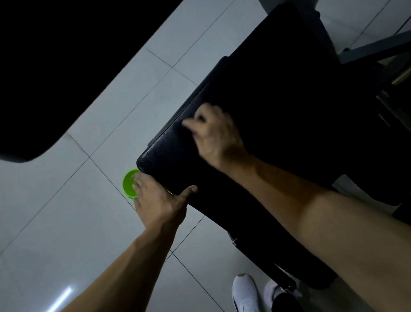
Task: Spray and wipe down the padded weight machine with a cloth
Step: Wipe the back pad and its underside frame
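The black padded seat (269, 105) of the weight machine runs diagonally through the middle of the view. My right hand (216, 135) rests on its top near the front corner, blurred. Its fingers are curled, and no cloth shows against the dark pad. My left hand (157, 200) reaches down beside the pad's lower corner with its thumb against the pad edge. Its straight fingers touch a round bright green object (128, 183) that stands on the floor and is seen from above. What the green object is I cannot tell.
Pale floor tiles (54, 206) lie to the left. Another black pad (42, 58) fills the upper left. Grey machine frame bars (374, 49) and a weight stack (410, 118) stand at right. My white shoes (246, 299) are at the bottom.
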Action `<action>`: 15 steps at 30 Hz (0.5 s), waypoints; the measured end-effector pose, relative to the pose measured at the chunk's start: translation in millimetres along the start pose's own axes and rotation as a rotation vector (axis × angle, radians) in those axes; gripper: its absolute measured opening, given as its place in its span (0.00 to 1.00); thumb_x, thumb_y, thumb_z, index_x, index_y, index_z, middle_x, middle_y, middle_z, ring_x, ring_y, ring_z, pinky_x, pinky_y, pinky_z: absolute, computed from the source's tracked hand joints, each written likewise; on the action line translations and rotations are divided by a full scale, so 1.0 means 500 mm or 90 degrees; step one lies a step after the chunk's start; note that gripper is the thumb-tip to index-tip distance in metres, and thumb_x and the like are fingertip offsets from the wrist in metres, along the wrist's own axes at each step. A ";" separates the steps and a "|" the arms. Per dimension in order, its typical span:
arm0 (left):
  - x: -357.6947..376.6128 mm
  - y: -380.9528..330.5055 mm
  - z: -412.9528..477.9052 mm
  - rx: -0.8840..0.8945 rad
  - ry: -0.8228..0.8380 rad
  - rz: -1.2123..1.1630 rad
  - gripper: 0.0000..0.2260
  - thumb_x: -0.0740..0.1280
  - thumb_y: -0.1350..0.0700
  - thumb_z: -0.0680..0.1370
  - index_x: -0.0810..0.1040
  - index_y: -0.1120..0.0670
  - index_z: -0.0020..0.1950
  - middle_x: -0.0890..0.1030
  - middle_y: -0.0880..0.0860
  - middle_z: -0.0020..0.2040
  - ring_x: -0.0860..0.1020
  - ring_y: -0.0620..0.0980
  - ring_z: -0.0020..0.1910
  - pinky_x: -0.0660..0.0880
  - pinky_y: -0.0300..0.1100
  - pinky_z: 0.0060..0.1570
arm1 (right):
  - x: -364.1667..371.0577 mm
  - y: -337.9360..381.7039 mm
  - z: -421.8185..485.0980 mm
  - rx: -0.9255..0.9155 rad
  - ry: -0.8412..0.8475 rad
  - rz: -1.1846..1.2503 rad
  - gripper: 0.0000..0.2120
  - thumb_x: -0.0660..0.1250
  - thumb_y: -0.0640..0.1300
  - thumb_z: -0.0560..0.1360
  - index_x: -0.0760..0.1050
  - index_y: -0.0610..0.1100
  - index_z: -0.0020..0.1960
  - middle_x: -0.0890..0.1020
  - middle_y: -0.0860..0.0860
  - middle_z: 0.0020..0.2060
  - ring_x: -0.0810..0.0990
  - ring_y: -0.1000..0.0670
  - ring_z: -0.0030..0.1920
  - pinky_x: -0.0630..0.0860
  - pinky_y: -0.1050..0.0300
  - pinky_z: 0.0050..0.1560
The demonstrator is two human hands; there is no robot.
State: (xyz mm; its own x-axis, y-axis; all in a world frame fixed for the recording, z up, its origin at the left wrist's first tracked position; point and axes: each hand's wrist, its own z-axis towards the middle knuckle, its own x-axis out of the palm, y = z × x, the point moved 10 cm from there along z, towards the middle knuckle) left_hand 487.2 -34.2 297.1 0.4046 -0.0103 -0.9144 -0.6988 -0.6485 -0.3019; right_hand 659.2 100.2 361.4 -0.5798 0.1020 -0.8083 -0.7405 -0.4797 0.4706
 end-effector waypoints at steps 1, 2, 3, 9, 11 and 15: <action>0.001 -0.001 0.001 0.008 0.000 -0.011 0.58 0.79 0.31 0.58 0.56 0.55 0.77 0.66 0.58 0.76 0.65 0.62 0.76 0.69 0.63 0.70 | -0.024 -0.050 0.022 0.078 -0.030 -0.014 0.13 0.69 0.40 0.74 0.83 0.49 0.56 0.77 0.45 0.49 0.76 0.40 0.48 0.76 0.44 0.47; 0.002 -0.002 0.000 0.017 0.000 -0.021 0.57 0.79 0.31 0.58 0.56 0.53 0.77 0.67 0.56 0.75 0.66 0.61 0.75 0.69 0.63 0.70 | -0.042 -0.091 0.037 0.162 -0.055 -0.018 0.13 0.70 0.41 0.75 0.83 0.50 0.58 0.77 0.46 0.51 0.76 0.41 0.50 0.77 0.43 0.51; 0.000 -0.003 -0.001 0.024 -0.003 -0.031 0.57 0.79 0.31 0.58 0.57 0.53 0.77 0.68 0.55 0.74 0.66 0.61 0.75 0.69 0.63 0.69 | -0.049 -0.107 0.045 0.228 -0.073 -0.014 0.13 0.70 0.41 0.75 0.83 0.50 0.59 0.77 0.47 0.52 0.76 0.42 0.52 0.76 0.44 0.54; 0.002 0.000 -0.012 0.003 0.016 -0.049 0.51 0.66 0.30 0.62 0.56 0.51 0.79 0.68 0.57 0.75 0.65 0.63 0.74 0.70 0.63 0.68 | 0.084 0.150 0.005 0.048 0.101 0.059 0.09 0.70 0.48 0.75 0.82 0.52 0.55 0.76 0.49 0.52 0.74 0.43 0.53 0.67 0.49 0.50; 0.012 0.000 -0.012 0.000 0.046 0.001 0.44 0.61 0.34 0.67 0.57 0.52 0.79 0.68 0.58 0.74 0.64 0.65 0.75 0.70 0.63 0.68 | 0.125 0.220 -0.015 -0.073 0.211 0.087 0.11 0.71 0.51 0.75 0.82 0.53 0.57 0.75 0.49 0.54 0.73 0.44 0.56 0.64 0.51 0.52; 0.011 0.008 -0.017 -0.007 0.045 -0.080 0.54 0.71 0.27 0.60 0.55 0.47 0.79 0.65 0.54 0.77 0.65 0.63 0.76 0.70 0.64 0.68 | 0.092 0.143 0.034 -0.111 0.163 0.058 0.13 0.66 0.44 0.75 0.85 0.54 0.56 0.78 0.47 0.51 0.76 0.40 0.53 0.68 0.48 0.52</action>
State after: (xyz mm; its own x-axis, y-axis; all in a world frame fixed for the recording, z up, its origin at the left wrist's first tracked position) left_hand 491.4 -43.4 293.3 0.5289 0.0183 -0.8485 -0.6339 -0.6562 -0.4093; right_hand 573.8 85.4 363.9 -0.5210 -0.1601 -0.8384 -0.6072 -0.6208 0.4959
